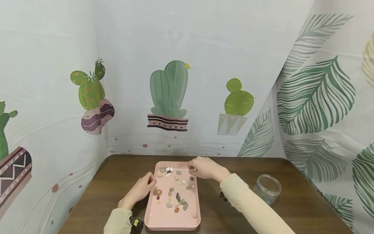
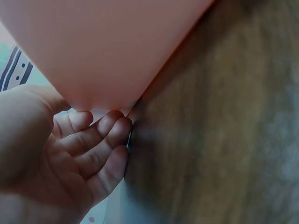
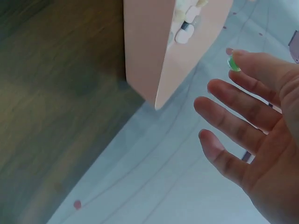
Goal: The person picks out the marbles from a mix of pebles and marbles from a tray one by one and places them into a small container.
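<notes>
A pink tray (image 1: 172,223) lies lengthwise on the table with several pebbles scattered across its floor. My left hand (image 1: 139,189) holds the tray's left side; in the left wrist view its curled fingertips (image 2: 122,125) meet the outer wall and the thumb goes behind the rim. Over the tray's far right corner, my right hand (image 1: 206,168) pinches a small green glass marble (image 3: 234,63) between thumb and index finger, the other fingers spread. White pebbles (image 3: 185,33) forming a cluster around a dark one show inside the tray in the right wrist view.
A clear round jar (image 1: 268,188) with some coloured contents at its bottom stands on the dark wooden table (image 1: 233,214) to the right, beside my right forearm. A white curtain (image 1: 128,97) printed with cacti and leaves hangs behind the table.
</notes>
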The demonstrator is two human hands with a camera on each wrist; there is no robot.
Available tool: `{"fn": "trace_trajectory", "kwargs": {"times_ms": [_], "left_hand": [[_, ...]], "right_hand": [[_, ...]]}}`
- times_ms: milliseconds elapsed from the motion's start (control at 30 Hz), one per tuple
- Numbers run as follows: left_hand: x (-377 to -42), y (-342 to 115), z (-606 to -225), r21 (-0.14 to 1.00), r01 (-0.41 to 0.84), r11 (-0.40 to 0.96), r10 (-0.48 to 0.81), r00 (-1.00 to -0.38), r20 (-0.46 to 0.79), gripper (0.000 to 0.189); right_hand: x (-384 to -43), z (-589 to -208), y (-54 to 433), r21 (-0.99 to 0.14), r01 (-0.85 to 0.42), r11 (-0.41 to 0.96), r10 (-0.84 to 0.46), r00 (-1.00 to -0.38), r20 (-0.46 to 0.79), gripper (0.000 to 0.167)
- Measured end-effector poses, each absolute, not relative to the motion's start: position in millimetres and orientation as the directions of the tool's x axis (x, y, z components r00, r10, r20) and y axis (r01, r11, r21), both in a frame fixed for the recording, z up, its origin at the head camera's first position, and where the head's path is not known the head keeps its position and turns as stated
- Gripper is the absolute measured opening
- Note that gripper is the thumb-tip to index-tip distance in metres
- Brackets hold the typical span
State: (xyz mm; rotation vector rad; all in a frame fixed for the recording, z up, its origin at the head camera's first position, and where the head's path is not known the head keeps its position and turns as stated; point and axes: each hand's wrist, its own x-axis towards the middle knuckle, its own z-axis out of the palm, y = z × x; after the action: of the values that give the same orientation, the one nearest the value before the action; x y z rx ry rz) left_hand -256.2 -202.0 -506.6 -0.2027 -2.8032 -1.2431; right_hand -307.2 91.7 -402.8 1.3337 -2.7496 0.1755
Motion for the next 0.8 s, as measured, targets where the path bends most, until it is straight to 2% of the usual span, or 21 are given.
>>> {"fn": "trace_trajectory", "kwargs": {"times_ms": [167,467,800], "left_hand": [[-256.8,-202.7,-506.6,0.731,0.159,0.664,0.100,-0.987,0.123,0.014],[-255.2,-201.6,-512.5,0.733,0.155,0.662,0.104,-0.988,0.114,0.014],[-256.9,-204.2,-509.3,0.733,0.162,0.661,0.101,-0.987,0.126,0.014]], "right_hand": [[-300.7,-401.8,122.2,-0.055,-0.807,0.588,-0.789,-0.587,0.181,0.009],[-281.2,-406.8,180.3,-0.062,-0.796,0.602,-0.760,-0.595,0.261,0.008],[-268.1,-394.9,236.1,-0.072,-0.721,0.689,-0.661,-0.665,0.347,0.010]]}}
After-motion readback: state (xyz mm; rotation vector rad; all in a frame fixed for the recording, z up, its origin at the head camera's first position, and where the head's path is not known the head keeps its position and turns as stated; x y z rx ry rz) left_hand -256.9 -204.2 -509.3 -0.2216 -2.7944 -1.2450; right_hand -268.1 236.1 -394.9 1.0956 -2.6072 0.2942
